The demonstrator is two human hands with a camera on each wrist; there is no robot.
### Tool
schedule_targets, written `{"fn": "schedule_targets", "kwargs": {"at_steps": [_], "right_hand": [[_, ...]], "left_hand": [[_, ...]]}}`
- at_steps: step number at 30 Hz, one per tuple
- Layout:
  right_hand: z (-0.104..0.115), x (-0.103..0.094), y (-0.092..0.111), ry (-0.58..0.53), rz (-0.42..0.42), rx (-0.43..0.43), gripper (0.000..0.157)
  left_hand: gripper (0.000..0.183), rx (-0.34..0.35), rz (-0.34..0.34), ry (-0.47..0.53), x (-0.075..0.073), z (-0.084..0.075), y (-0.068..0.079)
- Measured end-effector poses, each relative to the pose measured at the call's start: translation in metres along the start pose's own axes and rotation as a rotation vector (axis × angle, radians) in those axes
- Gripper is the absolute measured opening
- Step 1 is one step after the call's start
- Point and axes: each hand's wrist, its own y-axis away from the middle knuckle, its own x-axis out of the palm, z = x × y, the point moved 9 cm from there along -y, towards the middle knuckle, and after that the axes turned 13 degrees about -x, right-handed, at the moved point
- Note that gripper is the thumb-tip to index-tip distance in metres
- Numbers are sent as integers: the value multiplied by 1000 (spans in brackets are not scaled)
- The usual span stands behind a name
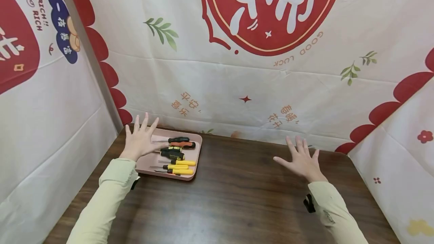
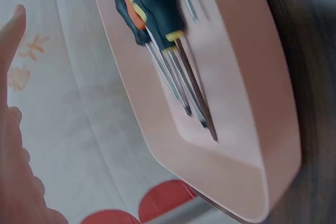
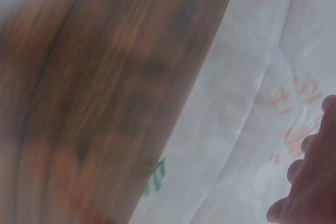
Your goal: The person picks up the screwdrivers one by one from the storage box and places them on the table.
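My left hand point(image 1: 139, 142) is spread above the left part of a pink tray point(image 1: 199, 150), its fingers straight and nothing held. Several screwdrivers lie side by side in the tray: a black-handled one point(image 1: 179, 139), an orange-and-black one point(image 1: 183, 145), dark ones with yellow marks, and yellow-handled ones such as the screwdriver point(image 1: 185, 163) near the front. In the left wrist view, metal shafts and one dark brown shaft point(image 2: 197, 90) point along the tray floor. Over the right side of the table, my right hand point(image 1: 303, 161) holds nothing, its fingers spread.
A dark wooden table point(image 1: 230, 199) stretches between and in front of both hands. White printed cloth point(image 1: 230, 86) hangs behind it, with further cloth panels at the left and right sides. A grey pole point(image 1: 98, 70) stands in the left corner.
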Motion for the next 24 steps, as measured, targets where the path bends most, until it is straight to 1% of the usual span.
{"fn": "schedule_targets", "kwargs": {"at_steps": [3, 7, 12, 17, 19, 24], "right_hand": [[17, 1, -9, -8, 2, -22, 94], [41, 5, -23, -45, 3, -51, 93], [75, 17, -43, -86, 22, -85, 92], [115, 33, -62, -111, 27, -131, 92], [130, 39, -68, -128, 32, -138, 93], [161, 50, -81, -181, 35, -111, 90]], "left_hand": [[101, -12, -2, 11, 2, 11, 0], [99, -38, 22, 57, 7, 22, 1], [101, -83, 29, 77, 11, 39, 5], [102, -133, 56, 98, 20, 58, 6], [101, -149, 65, 101, 22, 64, 6], [103, -177, 70, 108, 27, 80, 8]]}}
